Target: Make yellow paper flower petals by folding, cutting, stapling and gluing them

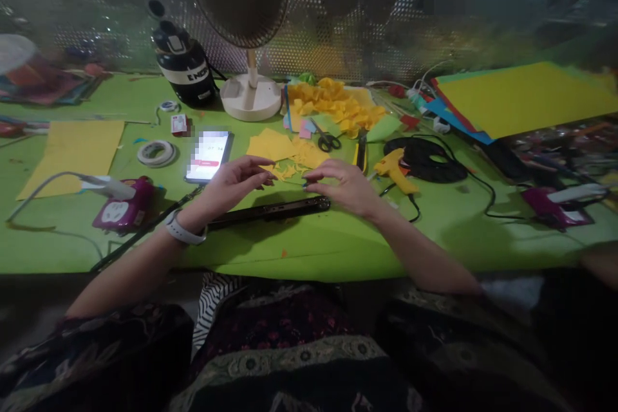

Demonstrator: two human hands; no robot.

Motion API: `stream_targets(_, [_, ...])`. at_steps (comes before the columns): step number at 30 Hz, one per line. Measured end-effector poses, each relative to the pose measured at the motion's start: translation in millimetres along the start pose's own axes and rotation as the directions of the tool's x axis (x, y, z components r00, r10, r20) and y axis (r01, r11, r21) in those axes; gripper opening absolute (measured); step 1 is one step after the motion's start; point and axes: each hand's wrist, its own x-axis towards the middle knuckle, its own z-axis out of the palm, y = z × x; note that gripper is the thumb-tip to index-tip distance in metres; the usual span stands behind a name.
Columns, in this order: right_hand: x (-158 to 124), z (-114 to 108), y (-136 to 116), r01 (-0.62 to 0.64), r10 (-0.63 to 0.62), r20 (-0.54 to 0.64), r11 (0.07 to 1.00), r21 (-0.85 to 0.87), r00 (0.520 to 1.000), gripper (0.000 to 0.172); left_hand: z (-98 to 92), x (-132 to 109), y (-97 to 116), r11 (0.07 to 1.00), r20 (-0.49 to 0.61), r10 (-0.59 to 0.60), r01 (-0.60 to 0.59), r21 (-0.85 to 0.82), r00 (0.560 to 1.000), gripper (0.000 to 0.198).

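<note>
My left hand (234, 183) hovers over the green table (338, 238) with its fingers stretched toward the cut yellow paper pieces (290, 153). It wears a white wrist band. My right hand (345, 187) lies palm down beside it, fingers spread, fingertips near the same yellow scraps. Neither hand holds anything that I can see. A long dark ruler-like bar (270, 211) lies just under both hands. A lit phone (208, 154) rests left of the paper pieces.
Scissors (327, 139), a yellow glue gun (396, 168) with black cable, a tape roll (156, 153), a pink power strip (126, 206), a fan base (251, 96), a dark bottle (186, 67), crumpled yellow paper (333, 103) and stacked coloured sheets (521, 96) crowd the table.
</note>
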Motion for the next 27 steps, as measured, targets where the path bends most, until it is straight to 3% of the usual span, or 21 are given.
stream_targets(3, [-11, 0, 6, 0.154, -0.125, 0.139, 0.962, -0.224, 0.982, 0.016, -8.1, -3, -5, 0.999, -0.092, 0.044, -0.041, 0.026, 0.995, 0.029])
stream_targets(7, [-17, 0, 11, 0.247, -0.180, 0.217, 0.909, -0.337, 0.959, 0.020, -10.2, -7, -8, 0.996, -0.073, 0.044, -0.038, 0.079, 0.996, 0.033])
stream_targets(14, [-21, 2, 10, 0.232, -0.173, 0.187, 0.900, -0.368, 0.967, 0.020, -4.1, -14, 2, 0.978, -0.075, -0.017, 0.033, 0.206, 0.997, 0.030])
stream_targets(20, [-23, 6, 10, 0.239, -0.176, 0.188, 0.885, -0.399, 0.966, 0.020, -0.8, -15, 1, 0.950, -0.054, 0.032, -0.014, 0.311, 0.998, 0.026])
stream_targets(27, [-23, 8, 12, 0.226, -0.162, 0.196, 0.901, -0.371, 0.967, 0.020, 2.3, -14, 3, 0.963, -0.065, 0.002, 0.016, 0.270, 0.998, 0.023])
